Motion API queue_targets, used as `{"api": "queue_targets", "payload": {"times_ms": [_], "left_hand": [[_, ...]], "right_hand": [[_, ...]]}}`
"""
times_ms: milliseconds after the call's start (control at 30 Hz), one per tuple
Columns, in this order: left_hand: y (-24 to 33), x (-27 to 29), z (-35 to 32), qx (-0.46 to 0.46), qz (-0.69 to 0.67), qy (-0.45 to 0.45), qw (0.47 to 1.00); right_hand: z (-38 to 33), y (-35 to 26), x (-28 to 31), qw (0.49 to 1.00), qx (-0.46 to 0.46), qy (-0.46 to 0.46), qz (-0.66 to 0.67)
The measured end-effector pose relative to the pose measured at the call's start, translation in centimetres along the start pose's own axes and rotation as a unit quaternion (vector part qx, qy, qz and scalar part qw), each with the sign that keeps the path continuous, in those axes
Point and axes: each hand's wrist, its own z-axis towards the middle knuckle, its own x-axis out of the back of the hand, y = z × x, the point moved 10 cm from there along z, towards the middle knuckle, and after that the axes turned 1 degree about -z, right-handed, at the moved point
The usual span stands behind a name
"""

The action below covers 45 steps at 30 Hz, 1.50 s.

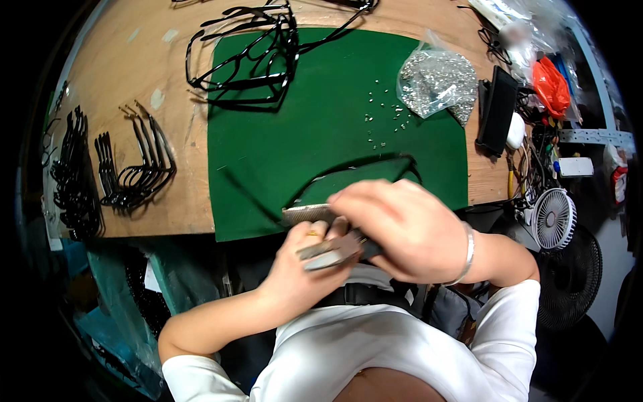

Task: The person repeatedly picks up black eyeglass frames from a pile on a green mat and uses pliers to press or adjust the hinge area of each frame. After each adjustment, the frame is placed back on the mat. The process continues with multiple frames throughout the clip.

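Observation:
My left hand (289, 275) is closed around a flat grey metal tool (328, 257) whose exact kind I cannot make out. Above it, my right hand (408, 231) bends its fingers down over the same spot, a little blurred, and what they grip is hidden. A narrow bar with a rough, textured face (308, 214) shows between the two hands. Just beyond the fingers is a black eyeglass frame (358, 163), partly covered by the right hand. One dark, blurred arm of it (251, 195) sticks out to the left over the green mat (321, 127).
Black eyeglass frames (234, 84) are piled at the mat's far left. More black frame parts (144, 154) stand in rows on the wooden table (181, 214). A clear bag of tiny metal pieces (439, 80) lies far right, with loose ones beside it. A small white fan (554, 218) is at right.

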Motion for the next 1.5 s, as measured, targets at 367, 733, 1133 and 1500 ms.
{"api": "queue_targets", "payload": {"times_ms": [367,733,1133,1500], "left_hand": [[0.7,0.4,-0.1,-0.002,-0.031,-0.014,0.999],[-2.0,6.0,-1.9,0.151,-0.434,0.186,0.868],[-2.5,1.8,0.1,0.137,-0.475,0.139,0.858],[-1.4,2.9,0.7,0.093,-0.244,0.244,0.934]], "right_hand": [[-1.1,5.3,1.5,0.903,-0.122,0.085,0.403],[-2.6,15.5,-1.4,0.964,-0.263,0.017,-0.01],[-1.2,15.4,-2.6,0.964,-0.246,-0.005,-0.096],[-2.9,6.6,-2.7,0.899,-0.253,0.092,0.345]]}}
